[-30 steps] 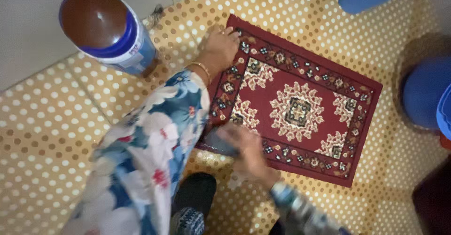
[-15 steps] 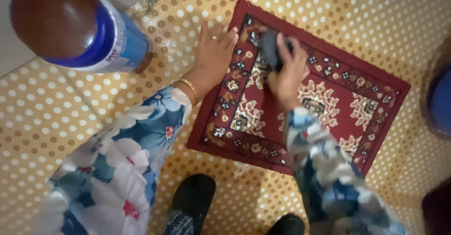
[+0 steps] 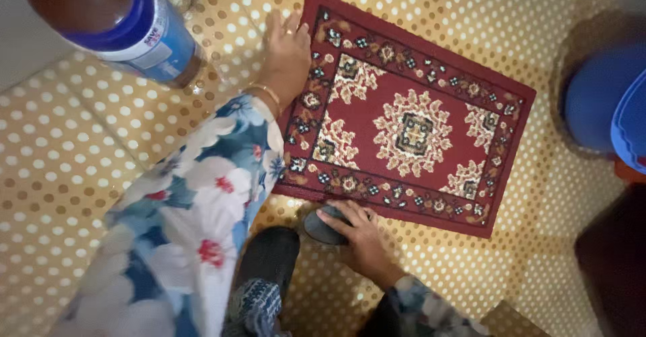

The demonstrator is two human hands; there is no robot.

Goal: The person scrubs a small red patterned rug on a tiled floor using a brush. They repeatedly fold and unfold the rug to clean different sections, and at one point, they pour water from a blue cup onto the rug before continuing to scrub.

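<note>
Dotted yellow flooring (image 3: 87,195) fills the view, and on it lies the small red patterned rug (image 3: 404,118), set at a slant, the landmark for everything else. Off the rug's far left corner stands a big blue plastic jar with a brown lid (image 3: 114,17), close to the rug but not touching it. Well off the rug's right edge sits a blue tub (image 3: 595,98), partly cut by the frame. At the rug's left end my floral sleeve (image 3: 195,222) runs up to my left hand (image 3: 286,47), which lies flat and open, palm down, fingers spread on the rug's corner border, gripping nothing; a gold bangle (image 3: 266,92) circles the wrist. Just off the rug's near long edge, on the dotted flooring, my right hand (image 3: 360,236) is curled over a small dark grey scrubbing pad (image 3: 319,229), fingers closed on its top; the pad sits just beside the rug's border, next to my dark shoe (image 3: 269,263).
</note>
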